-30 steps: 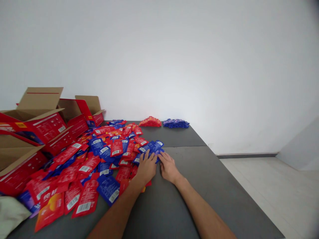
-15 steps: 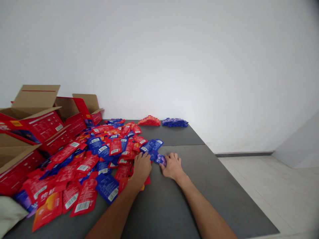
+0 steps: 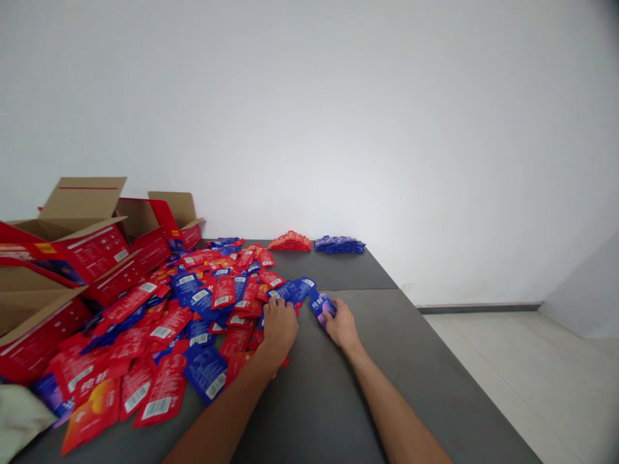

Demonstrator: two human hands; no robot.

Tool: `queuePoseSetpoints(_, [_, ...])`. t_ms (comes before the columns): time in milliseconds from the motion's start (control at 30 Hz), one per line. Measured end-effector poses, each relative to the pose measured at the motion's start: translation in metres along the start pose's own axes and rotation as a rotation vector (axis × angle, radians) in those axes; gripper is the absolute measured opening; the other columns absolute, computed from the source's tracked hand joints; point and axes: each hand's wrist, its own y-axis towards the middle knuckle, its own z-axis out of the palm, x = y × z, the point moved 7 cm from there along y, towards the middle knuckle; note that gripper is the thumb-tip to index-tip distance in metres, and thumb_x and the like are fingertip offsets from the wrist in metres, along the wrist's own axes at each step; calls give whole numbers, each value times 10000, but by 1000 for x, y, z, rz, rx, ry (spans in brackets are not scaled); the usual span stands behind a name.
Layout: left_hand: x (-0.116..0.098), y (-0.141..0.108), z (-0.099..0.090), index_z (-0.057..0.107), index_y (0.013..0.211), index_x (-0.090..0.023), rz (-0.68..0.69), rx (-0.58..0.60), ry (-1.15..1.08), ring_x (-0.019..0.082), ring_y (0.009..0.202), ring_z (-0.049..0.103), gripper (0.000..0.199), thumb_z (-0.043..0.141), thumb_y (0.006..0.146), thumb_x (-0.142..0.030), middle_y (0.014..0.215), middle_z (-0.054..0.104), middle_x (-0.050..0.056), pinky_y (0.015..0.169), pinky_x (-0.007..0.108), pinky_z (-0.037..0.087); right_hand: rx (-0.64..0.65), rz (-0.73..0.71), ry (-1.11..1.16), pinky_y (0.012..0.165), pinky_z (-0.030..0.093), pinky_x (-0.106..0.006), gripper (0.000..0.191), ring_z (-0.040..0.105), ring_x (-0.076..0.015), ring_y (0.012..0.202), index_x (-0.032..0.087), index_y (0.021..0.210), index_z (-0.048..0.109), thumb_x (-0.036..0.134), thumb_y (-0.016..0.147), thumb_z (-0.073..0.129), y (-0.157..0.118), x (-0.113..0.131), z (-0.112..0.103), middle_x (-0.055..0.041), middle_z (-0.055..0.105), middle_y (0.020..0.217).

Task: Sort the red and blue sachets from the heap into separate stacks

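Observation:
A blue sachet (image 3: pixel 319 304) with pale lettering and a purple picture is pinched in my right hand (image 3: pixel 343 325), thumb across its face, just above the dark table. My left hand (image 3: pixel 279 327) rests at the right edge of the heap, knuckles up and fingers curled down. Whatever lies under those fingertips is hidden. Blue sachets (image 3: pixel 297 290) lie just beyond it, and a red sachet (image 3: pixel 238 338) is close to its left side. The heap mixes red and blue sachets, many showing barcodes.
Open red cartons (image 3: pixel 99 251) stand along the left behind the heap. Against the wall sit a stack of red sachets (image 3: pixel 290 241) and a stack of blue sachets (image 3: pixel 340 244). The grey tabletop (image 3: pixel 416 386) ends at a slanting right edge. Pale cloth (image 3: pixel 22 412) shows at lower left.
My right hand has lifted the blue sachet and turned it, its face now more toward me. My left hand has shifted slightly down and is more curled. The view has tilted up slightly.

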Motion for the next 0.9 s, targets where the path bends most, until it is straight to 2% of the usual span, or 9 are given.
queuePoseSetpoints(100, [-31,10,10,708,970,-148,73,96,-194,300,1080,568,291,443,936,-264,1032,684,146,928,418,405,-84,56,120,1047,417,-435,488,587,-290,1174,109,1282,541,263,819,527,7,-16,-2,-184,612,1261])
queuePoseSetpoints(167, [-50,14,24,686,1068,-161,44,191,-387,254,990,628,281,471,930,-277,1016,706,130,875,358,443,-101,95,191,1061,415,-438,530,587,-276,1182,97,1329,504,260,825,499,10,-26,-1,-183,607,1282])
queuePoseSetpoints(267, [-74,19,39,585,1291,-217,48,177,-644,207,988,644,407,547,886,-229,1124,700,92,882,306,460,-108,118,304,1042,446,-419,571,610,-246,1151,101,1381,459,258,832,466,13,-35,-1,-163,625,1268])
queuePoseSetpoints(367, [-83,25,55,594,1293,-213,21,136,-747,194,1012,637,470,555,833,-121,1142,690,86,916,293,460,-88,44,337,1051,444,-407,552,608,-224,1149,151,1334,524,190,786,468,15,-33,-2,-113,640,1252])
queuePoseSetpoints(467, [-85,31,68,667,1192,-167,-17,131,-692,196,1007,628,399,505,837,-86,1100,677,110,931,294,458,-90,-67,168,1080,418,-410,512,588,-244,1165,128,1239,620,121,746,478,17,-29,-7,-138,633,1234])
queuePoseSetpoints(567, [-94,36,71,692,1157,-139,50,148,-558,213,1047,594,364,458,879,-115,1104,659,133,971,313,436,-116,-149,-21,1092,408,-403,466,555,-268,1215,93,1209,654,95,783,465,18,-26,-13,-199,568,1309])
queuePoseSetpoints(633, [-98,36,68,685,1179,-149,96,150,-448,233,1073,569,372,428,910,-148,1115,654,139,989,345,420,-102,-185,-104,1102,397,-402,434,520,-272,1266,94,1190,670,98,818,446,18,-25,-15,-206,536,1356])
queuePoseSetpoints(767, [-92,36,58,684,1164,-208,142,98,-285,267,1163,512,359,408,935,-188,1202,633,127,985,392,409,25,-311,-217,1157,298,-470,439,404,-270,1376,136,1265,634,136,883,417,10,-9,-8,-164,512,1424])
queuePoseSetpoints(900, [-68,41,52,619,1253,-131,95,-3,-133,312,1324,404,394,435,908,-171,1375,538,187,1040,450,364,208,-336,-308,1152,211,-594,480,256,-285,1459,190,1402,511,208,936,393,-4,4,4,-118,435,1510])
